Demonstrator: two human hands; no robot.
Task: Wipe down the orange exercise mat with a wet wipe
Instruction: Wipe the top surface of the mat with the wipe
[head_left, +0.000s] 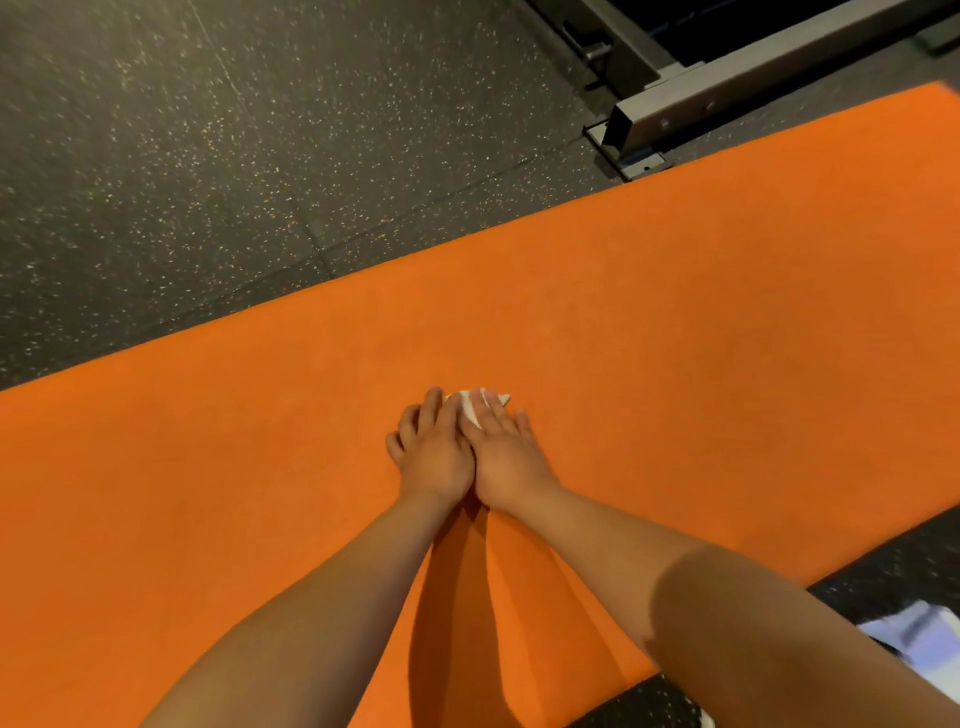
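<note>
Pressing a wet wipe (475, 401) onto the orange exercise mat (675, 338), left hand (435, 453) and right hand (506, 460) touching side by side, fingers (430, 404) flat, slightly spread.

The wipe (480, 401) mostly hides under the left hand (434, 452) and right hand (506, 457). The mat (675, 338) is cut off at 9 o'clock. A pale thing (919, 634) at 4 o'clock is blurry.

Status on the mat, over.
Left hand and right hand together, pressing white wipe on orange mat. Metal frame beyond mat's far edge, not blocking.
</note>
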